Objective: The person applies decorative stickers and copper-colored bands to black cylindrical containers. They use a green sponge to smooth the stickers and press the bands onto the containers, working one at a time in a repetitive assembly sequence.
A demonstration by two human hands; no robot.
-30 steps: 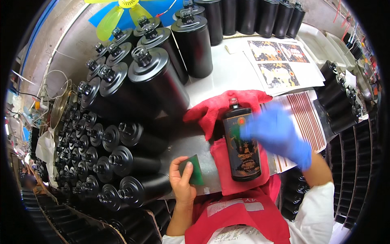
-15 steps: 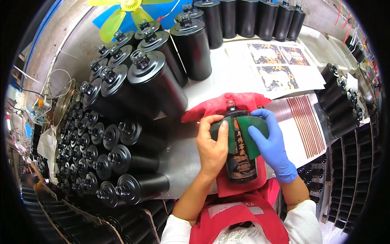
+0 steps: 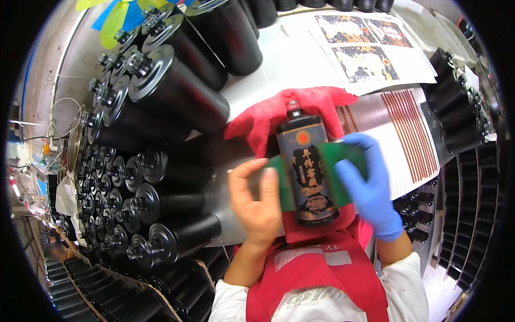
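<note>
A black bottle point(image 3: 311, 174) with a clear neck and a gold and orange printed front lies on a red cloth point(image 3: 257, 121) before me. My bare left hand point(image 3: 255, 201) is closed on a green flexible sheet point(image 3: 281, 182) at the bottle's left side. On the right side, my right hand point(image 3: 373, 193), in a blue glove, pinches another green flexible sheet point(image 3: 343, 169). The bottle's printed front shows between the two sheets. Both hands and sheets are somewhat blurred, and I cannot tell whether the sheets still touch the bottle.
Black bottles point(image 3: 179, 86) stand upright at the back left, with many more point(image 3: 182, 193) lying stacked below them. Printed sheets point(image 3: 359, 59) and a sheet with brown strips point(image 3: 410, 137) cover the table's right. Further bottles point(image 3: 464, 107) and racks point(image 3: 477, 204) line the right side.
My hands have moved apart, carrying the green sheets outward. More of the bottle's front now shows, including a round orange emblem near its top. The whole view has shifted slightly.
</note>
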